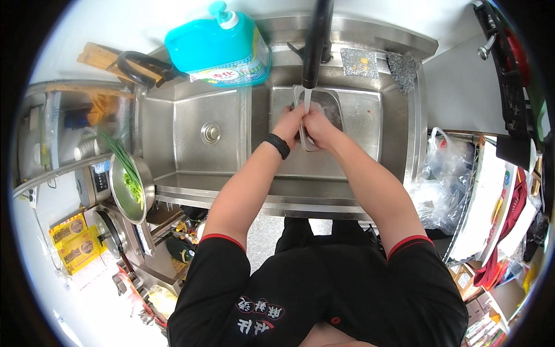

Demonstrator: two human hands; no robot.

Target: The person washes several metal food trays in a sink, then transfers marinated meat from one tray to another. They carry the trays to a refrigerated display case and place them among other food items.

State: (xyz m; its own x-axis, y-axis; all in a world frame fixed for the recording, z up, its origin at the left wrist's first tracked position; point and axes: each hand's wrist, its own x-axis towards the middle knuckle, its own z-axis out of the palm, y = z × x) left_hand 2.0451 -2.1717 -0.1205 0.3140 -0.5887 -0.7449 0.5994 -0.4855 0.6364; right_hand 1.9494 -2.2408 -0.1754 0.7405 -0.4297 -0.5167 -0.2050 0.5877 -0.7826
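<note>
My left hand [288, 123] and my right hand [320, 128] are close together over the right basin [360, 143] of a stainless steel double sink. Both grip a rectangular container [334, 110] with rounded corners, which stands tilted on edge. Whether it is clear plastic or thin metal is hard to tell. A stream of water [308, 96] falls from the black faucet [314, 52] onto the hands and the container. My fingers are partly hidden behind its rim and by each other. A black band [277, 145] circles my left wrist.
A turquoise pump jug [212, 47] stands behind the left basin [190, 152]. Scouring pads [359, 63] and steel wool [402, 71] lie on the back ledge. At left is a steel bowl [145, 173] with green onions [123, 158]; plastic bags [442, 195] fill a rack at right.
</note>
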